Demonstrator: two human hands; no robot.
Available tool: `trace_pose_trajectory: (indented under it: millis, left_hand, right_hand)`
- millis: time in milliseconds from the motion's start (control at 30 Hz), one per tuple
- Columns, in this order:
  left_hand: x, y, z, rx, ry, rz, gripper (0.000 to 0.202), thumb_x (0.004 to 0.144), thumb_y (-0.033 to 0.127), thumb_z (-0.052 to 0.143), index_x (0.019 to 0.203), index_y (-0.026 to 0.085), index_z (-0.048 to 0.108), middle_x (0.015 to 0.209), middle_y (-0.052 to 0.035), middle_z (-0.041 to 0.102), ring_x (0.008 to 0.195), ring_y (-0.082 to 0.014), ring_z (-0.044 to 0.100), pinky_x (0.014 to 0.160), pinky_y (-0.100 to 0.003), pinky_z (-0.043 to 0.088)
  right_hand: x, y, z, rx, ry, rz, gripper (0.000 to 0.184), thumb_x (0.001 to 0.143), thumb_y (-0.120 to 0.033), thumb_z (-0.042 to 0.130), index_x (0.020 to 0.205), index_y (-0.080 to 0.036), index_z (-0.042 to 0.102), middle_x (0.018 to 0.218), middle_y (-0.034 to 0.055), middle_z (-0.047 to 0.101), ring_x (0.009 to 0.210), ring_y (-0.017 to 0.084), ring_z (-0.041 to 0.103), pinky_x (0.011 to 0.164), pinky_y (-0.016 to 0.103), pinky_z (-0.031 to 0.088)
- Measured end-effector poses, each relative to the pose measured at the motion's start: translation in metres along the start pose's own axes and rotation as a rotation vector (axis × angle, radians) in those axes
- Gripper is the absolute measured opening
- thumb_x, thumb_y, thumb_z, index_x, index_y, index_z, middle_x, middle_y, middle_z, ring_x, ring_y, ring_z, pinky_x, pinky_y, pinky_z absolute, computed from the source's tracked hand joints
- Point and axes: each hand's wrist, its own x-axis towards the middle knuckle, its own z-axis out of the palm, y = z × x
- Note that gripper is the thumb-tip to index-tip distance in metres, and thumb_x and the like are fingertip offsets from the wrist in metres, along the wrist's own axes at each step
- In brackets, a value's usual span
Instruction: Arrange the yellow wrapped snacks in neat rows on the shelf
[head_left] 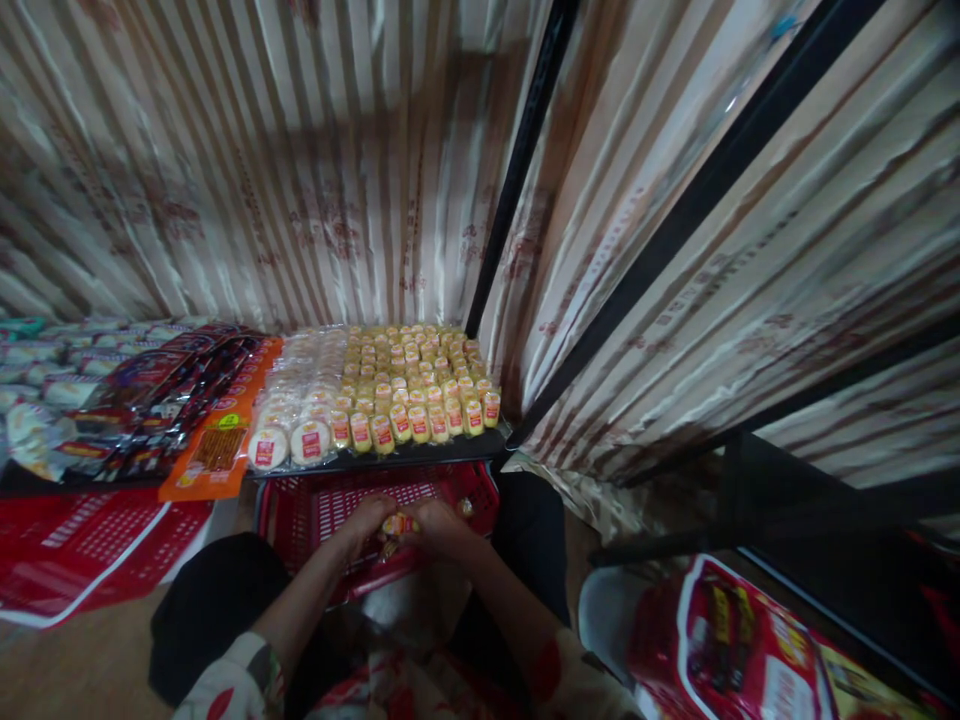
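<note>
Low in the head view, my left hand (367,522) and my right hand (442,528) meet over a red plastic basket (304,510) between my knees. Both have their fingers closed around a small yellow wrapped snack (400,523) with a red and orange label. A bit more wrapping shows just beneath it, too blurred to tell apart. Another small wrapped piece (466,507) lies at the basket's right side. Just beyond the basket, matching yellow wrapped snacks (418,423) stand in close rows on a black shelf (420,455).
Left of the yellow rows are white round packaged snacks (310,440), an orange packet (217,445), dark packets (150,400) and white wrapped packs (34,375). A second red basket (97,545) sits at left. Black poles (660,230) cross at right; a red bag (757,640) lies lower right.
</note>
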Motion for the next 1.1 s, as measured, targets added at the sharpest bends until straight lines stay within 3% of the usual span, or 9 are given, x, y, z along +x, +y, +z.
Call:
trace_pose_trajectory:
  millis: [133, 300, 533, 733, 967, 1100]
  left_hand:
    - [0.004, 0.004, 0.008, 0.064, 0.008, 0.011, 0.015, 0.069, 0.011, 0.045, 0.057, 0.016, 0.050, 0.044, 0.0039, 0.050, 0.040, -0.0088, 0.042, 0.041, -0.021, 0.029]
    - [0.008, 0.015, 0.016, 0.087, 0.074, 0.091, 0.005, 0.067, 0.013, 0.052, 0.062, 0.016, 0.051, 0.050, 0.0061, 0.050, 0.049, -0.0088, 0.045, 0.049, -0.020, 0.033]
    - [0.017, 0.035, 0.039, 0.104, 0.117, 0.319, 0.008, 0.069, 0.017, 0.057, 0.076, 0.015, 0.057, 0.068, 0.0007, 0.061, 0.067, -0.0132, 0.056, 0.066, -0.024, 0.043]
    - [0.023, 0.056, 0.067, 0.036, 0.208, 0.392, 0.023, 0.069, 0.008, 0.055, 0.090, 0.017, 0.058, 0.073, 0.0008, 0.064, 0.071, -0.0123, 0.060, 0.071, -0.023, 0.047]
    - [0.031, 0.077, 0.088, -0.077, 0.247, 0.465, 0.025, 0.068, 0.001, 0.054, 0.087, 0.015, 0.060, 0.087, -0.0051, 0.067, 0.080, -0.0125, 0.062, 0.080, -0.025, 0.048]
    - [0.032, 0.085, 0.094, -0.115, 0.187, 0.507, 0.025, 0.069, 0.002, 0.054, 0.088, 0.016, 0.060, 0.091, -0.0046, 0.068, 0.083, -0.0129, 0.063, 0.083, -0.026, 0.048]
  right_hand:
    - [-0.005, 0.003, -0.003, -0.032, 0.050, 0.017, 0.033, 0.077, -0.032, 0.058, 0.108, -0.023, 0.065, 0.096, 0.0053, 0.068, 0.089, 0.020, 0.062, 0.077, 0.027, 0.045]
    - [-0.011, 0.004, -0.001, -0.050, 0.197, 0.074, 0.035, 0.077, -0.034, 0.059, 0.109, -0.021, 0.064, 0.095, 0.0058, 0.067, 0.089, 0.019, 0.061, 0.077, 0.025, 0.045]
    - [-0.021, 0.020, -0.004, -0.099, 0.557, 0.204, 0.033, 0.080, -0.034, 0.055, 0.109, -0.020, 0.061, 0.095, 0.0060, 0.066, 0.090, 0.020, 0.060, 0.082, 0.028, 0.045]
    - [-0.020, 0.036, -0.018, -0.098, 0.835, 0.296, 0.036, 0.083, -0.033, 0.052, 0.113, -0.015, 0.060, 0.100, 0.0102, 0.065, 0.093, 0.023, 0.057, 0.083, 0.033, 0.045]
    - [-0.006, 0.051, -0.030, 0.003, 0.979, 0.349, 0.036, 0.084, -0.034, 0.049, 0.113, -0.015, 0.056, 0.096, 0.0108, 0.061, 0.090, 0.024, 0.055, 0.082, 0.037, 0.046]
    - [0.001, 0.055, -0.033, 0.117, 1.067, 0.372, 0.036, 0.083, -0.032, 0.049, 0.114, -0.015, 0.050, 0.094, 0.0095, 0.060, 0.088, 0.022, 0.055, 0.080, 0.036, 0.047]
